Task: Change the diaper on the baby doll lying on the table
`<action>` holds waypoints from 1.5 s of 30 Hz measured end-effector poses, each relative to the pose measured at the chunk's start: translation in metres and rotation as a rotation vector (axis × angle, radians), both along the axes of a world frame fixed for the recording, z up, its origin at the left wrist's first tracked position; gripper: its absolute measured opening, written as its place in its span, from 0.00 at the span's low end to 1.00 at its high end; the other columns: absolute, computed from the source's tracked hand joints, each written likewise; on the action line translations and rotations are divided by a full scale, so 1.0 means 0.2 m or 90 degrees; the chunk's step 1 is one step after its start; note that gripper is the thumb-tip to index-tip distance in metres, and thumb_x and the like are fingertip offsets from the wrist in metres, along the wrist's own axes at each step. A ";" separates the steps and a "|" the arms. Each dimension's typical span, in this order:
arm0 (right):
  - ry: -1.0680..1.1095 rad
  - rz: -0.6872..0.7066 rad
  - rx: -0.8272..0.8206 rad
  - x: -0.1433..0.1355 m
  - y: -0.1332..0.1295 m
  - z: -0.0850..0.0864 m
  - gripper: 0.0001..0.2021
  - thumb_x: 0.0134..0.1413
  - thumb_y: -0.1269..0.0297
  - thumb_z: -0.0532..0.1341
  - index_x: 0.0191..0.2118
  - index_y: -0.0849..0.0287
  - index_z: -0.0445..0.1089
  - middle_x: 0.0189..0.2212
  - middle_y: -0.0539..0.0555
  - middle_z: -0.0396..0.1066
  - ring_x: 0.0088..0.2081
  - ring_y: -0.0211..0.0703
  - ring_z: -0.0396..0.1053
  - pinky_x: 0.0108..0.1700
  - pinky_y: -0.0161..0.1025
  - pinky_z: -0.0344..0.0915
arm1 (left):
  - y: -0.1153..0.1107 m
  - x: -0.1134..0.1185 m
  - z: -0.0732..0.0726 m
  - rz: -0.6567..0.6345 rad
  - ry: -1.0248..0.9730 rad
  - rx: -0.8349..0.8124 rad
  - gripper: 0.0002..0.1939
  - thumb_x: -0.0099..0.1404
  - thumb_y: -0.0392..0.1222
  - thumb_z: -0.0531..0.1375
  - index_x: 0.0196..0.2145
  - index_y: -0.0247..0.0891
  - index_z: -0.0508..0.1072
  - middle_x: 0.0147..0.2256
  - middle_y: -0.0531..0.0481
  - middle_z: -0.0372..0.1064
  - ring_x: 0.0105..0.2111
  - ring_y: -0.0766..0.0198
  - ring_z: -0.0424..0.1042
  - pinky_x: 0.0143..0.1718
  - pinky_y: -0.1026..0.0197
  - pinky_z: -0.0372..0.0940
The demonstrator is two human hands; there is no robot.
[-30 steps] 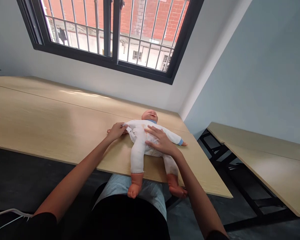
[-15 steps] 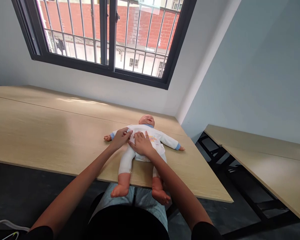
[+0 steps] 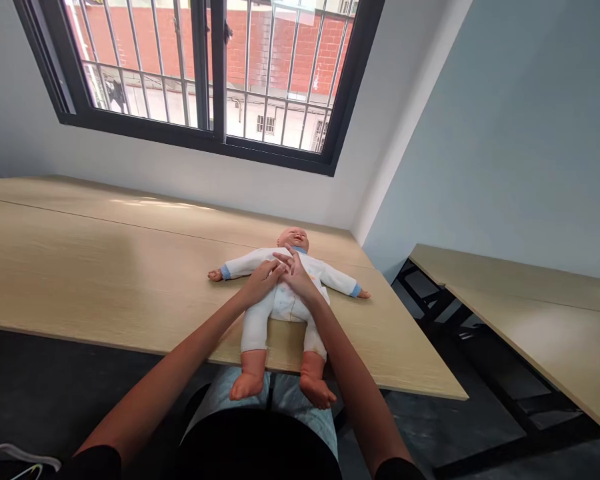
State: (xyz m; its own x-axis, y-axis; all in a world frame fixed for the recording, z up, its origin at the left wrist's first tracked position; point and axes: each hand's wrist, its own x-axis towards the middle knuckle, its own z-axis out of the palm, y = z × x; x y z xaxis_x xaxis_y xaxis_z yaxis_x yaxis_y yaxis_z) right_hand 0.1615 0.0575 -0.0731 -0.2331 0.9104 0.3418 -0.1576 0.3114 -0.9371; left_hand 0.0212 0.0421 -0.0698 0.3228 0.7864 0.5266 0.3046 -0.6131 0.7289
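A baby doll in a white outfit with blue cuffs and collar lies face up, head away from me, arms spread. Its bare feet stick out over the table's near edge. My left hand is at the middle of the doll's chest, fingers bent and pressed together; what they pinch, if anything, is hidden. Right beside it, fingertips meeting, my right hand is over the chest with its fingers stretched apart. Both hands cover part of the outfit's front.
The doll lies on a light wooden table set against the wall below a barred window. Another wooden table with a black frame stands to the right, past a gap. My legs are under the near edge.
Both hands have shifted right and come together at the middle of the doll's chest. My right hand has turned, its fingers spreading upward. The doll's legs have moved slightly.
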 end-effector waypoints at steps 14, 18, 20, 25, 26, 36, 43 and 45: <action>0.239 -0.295 -0.031 0.19 0.00 0.16 0.10 0.44 0.63 0.61 0.35 0.58 0.71 0.31 0.49 0.73 0.31 0.35 0.70 0.37 0.32 0.65 | -0.04 -0.07 -0.05 -0.023 0.214 0.088 0.19 0.72 0.44 0.51 0.55 0.43 0.73 0.57 0.48 0.70 0.63 0.50 0.58 0.64 0.40 0.50; 0.142 -0.424 -0.007 0.25 -0.02 0.16 0.10 0.46 0.60 0.58 0.34 0.58 0.70 0.27 0.49 0.70 0.25 0.35 0.65 0.29 0.33 0.60 | -0.05 -0.07 -0.04 -0.041 0.279 0.080 0.21 0.73 0.40 0.47 0.59 0.45 0.69 0.61 0.49 0.65 0.68 0.50 0.50 0.66 0.36 0.40; 0.063 -0.432 0.020 0.29 -0.04 0.14 0.10 0.46 0.59 0.59 0.34 0.59 0.70 0.27 0.50 0.71 0.25 0.37 0.65 0.30 0.34 0.62 | -0.05 -0.07 -0.05 -0.065 0.290 0.084 0.22 0.73 0.39 0.46 0.60 0.46 0.67 0.63 0.50 0.63 0.69 0.51 0.46 0.67 0.35 0.34; -0.102 -0.358 0.088 0.34 -0.16 0.04 0.14 0.48 0.56 0.63 0.38 0.59 0.72 0.31 0.54 0.75 0.32 0.44 0.71 0.36 0.39 0.68 | -0.04 -0.08 -0.06 -0.144 0.214 0.091 0.22 0.73 0.40 0.45 0.60 0.42 0.67 0.63 0.49 0.62 0.68 0.58 0.49 0.68 0.47 0.45; -0.129 -0.333 0.090 0.34 -0.18 0.03 0.14 0.49 0.56 0.64 0.39 0.60 0.72 0.31 0.55 0.75 0.33 0.45 0.72 0.36 0.40 0.68 | -0.04 -0.08 -0.06 -0.149 0.198 0.088 0.22 0.73 0.41 0.46 0.60 0.42 0.68 0.63 0.49 0.63 0.68 0.58 0.49 0.68 0.49 0.48; -0.399 -0.271 0.173 0.30 -0.21 0.01 0.14 0.54 0.74 0.56 0.45 0.57 0.73 0.40 0.54 0.77 0.42 0.47 0.73 0.49 0.45 0.68 | -0.07 -0.10 -0.03 -0.094 0.202 0.005 0.24 0.73 0.50 0.48 0.60 0.40 0.69 0.61 0.47 0.65 0.68 0.54 0.50 0.67 0.48 0.49; -0.406 -0.260 0.270 0.28 -0.22 0.01 0.22 0.50 0.77 0.52 0.52 0.62 0.68 0.44 0.57 0.72 0.42 0.45 0.71 0.47 0.43 0.67 | -0.08 -0.10 -0.02 -0.134 0.145 -0.036 0.25 0.71 0.54 0.53 0.59 0.40 0.70 0.62 0.46 0.63 0.68 0.53 0.50 0.68 0.50 0.46; -0.406 -0.243 0.253 0.29 -0.24 0.02 0.22 0.51 0.77 0.52 0.52 0.59 0.68 0.46 0.56 0.72 0.43 0.45 0.71 0.49 0.44 0.67 | -0.08 -0.10 -0.01 -0.125 0.108 -0.035 0.24 0.69 0.53 0.55 0.58 0.41 0.70 0.62 0.45 0.64 0.67 0.53 0.54 0.66 0.50 0.50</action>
State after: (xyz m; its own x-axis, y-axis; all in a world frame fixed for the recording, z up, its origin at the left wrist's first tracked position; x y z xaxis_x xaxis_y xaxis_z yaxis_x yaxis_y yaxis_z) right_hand 0.2197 0.0101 -0.0682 -0.1912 0.8059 0.5603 0.5481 0.5612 -0.6201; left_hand 0.0020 0.0257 -0.0726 0.5527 0.7256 0.4099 0.3043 -0.6336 0.7113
